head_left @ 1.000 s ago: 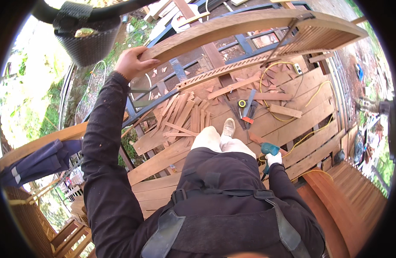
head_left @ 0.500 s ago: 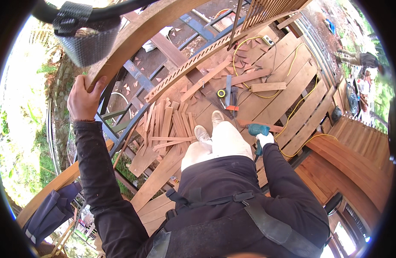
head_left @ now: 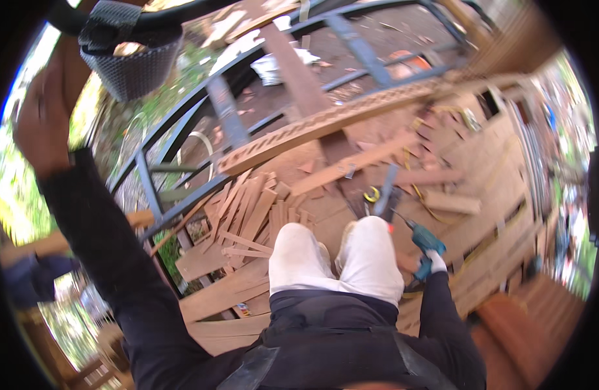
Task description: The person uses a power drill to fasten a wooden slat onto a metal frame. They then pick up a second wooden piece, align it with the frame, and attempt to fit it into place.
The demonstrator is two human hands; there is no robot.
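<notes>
beyond the drill (head_left: 429,238), wooden boards (head_left: 452,201)

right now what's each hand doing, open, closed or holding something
Left hand: motion-blurred, but looks closed on the wooden beam at upper left.
Right hand: closed, white-gloved, holding the teal power drill.

Left arm (head_left: 107,240) outstretched | left fingers (head_left: 49,94) blurred | right arm (head_left: 439,305) lowered | right fingers (head_left: 435,258) curled
</notes>
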